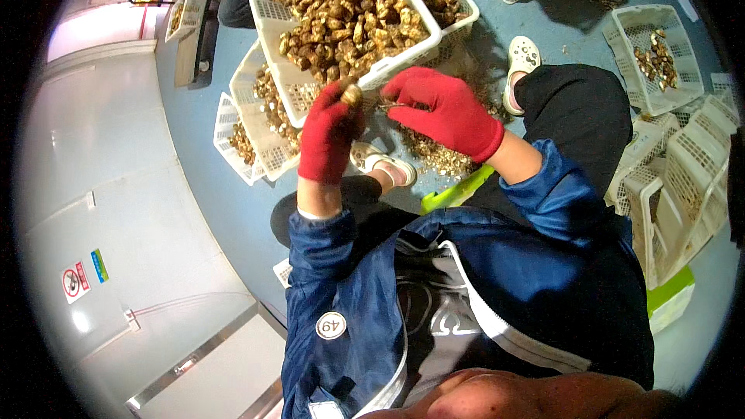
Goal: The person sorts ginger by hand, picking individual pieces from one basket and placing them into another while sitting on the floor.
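My left hand (329, 134), in a red knit glove, grips a brown mushroom (351, 95) whose pale end faces right. Level with it, on the right, my right hand (445, 110) wears a matching glove and pinches a thin dark tool (401, 106), its tip towards the mushroom. Whether that tool is a knife I cannot tell. Just beyond both hands stands a tilted white plastic crate (401, 65) heaped with brown mushrooms (355, 17). Brown and pale trimmings (445, 157) lie on the floor below my right hand.
Crates with mushrooms stand to the left (279, 166) and behind (465, 18). On the right, a crate (655, 106) holds some mushrooms, near stacked crates (687, 169). My clogs (524, 52) rest on the blue floor (233, 198). Another person's dark-clothed leg (237, 0) is at upper left.
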Available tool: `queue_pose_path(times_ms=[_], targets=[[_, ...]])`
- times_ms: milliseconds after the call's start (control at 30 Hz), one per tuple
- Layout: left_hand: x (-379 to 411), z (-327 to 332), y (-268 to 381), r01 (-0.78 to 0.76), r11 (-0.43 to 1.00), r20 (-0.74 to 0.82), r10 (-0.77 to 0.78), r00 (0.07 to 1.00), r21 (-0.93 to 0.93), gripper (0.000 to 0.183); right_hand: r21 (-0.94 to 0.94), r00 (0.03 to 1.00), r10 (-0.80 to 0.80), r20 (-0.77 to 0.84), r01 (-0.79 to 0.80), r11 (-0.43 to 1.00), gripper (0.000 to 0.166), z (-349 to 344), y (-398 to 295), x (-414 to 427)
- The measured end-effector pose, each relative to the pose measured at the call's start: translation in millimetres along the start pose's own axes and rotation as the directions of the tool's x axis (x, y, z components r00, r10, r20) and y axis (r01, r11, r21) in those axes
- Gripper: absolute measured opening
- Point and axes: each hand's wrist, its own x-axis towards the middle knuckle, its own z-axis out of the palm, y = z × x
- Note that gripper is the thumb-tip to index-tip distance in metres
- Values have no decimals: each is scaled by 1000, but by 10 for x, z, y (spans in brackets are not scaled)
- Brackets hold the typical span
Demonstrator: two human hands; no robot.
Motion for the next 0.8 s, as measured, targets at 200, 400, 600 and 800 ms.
queue_pose_path(times_ms=[200,400,600,800], targets=[[-549,107,-189,-55,998,-10,55,998,38,41,77,990,-43,131,33,997,10,88,-96,-60],[-692,207,-177,-123,945,-104,162,981,303,39,55,984,-77,163,69,996,10,82,-193,-77],[-718,262,-173,-124,932,-108,170,979,340,40,128,970,133,205,-161,979,14,31,-221,-87],[-692,314,-172,-192,874,-48,238,970,447,43,118,961,194,195,-219,969,18,10,-157,-101]])
